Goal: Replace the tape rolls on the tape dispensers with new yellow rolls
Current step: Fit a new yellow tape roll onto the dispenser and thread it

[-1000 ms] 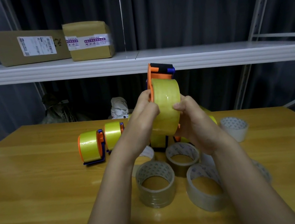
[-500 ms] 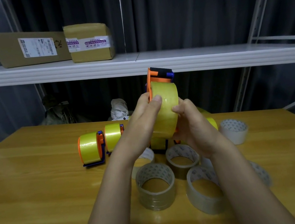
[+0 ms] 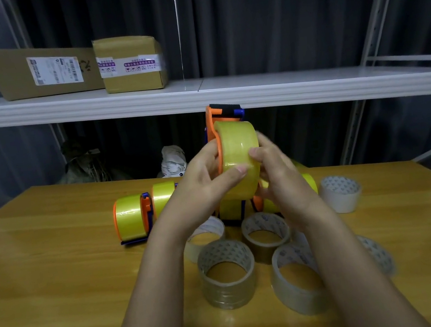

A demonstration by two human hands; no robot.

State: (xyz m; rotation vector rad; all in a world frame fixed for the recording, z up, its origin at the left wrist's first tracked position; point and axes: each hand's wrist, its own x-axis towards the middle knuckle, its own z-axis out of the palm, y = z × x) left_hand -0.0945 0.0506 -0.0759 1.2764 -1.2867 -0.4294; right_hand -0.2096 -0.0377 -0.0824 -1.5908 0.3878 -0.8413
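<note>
Both hands [image 3: 206, 182] grip raised yellow roll [image 3: 240, 156]

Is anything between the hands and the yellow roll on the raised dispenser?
Nothing visible. The left hand and right hand both grip the yellow roll directly, with the thumbs on its face. It sits on the orange dispenser, held above the table. The used rolls lie below, apart from it.

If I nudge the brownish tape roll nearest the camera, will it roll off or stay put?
The brownish roll lies flat on its rim on the table, hole up, so it would probably slide rather than roll. It looks like a stiff ring, unlikely to tip. A clear roll sits just to its right, so a push that way would likely bump it.
</note>
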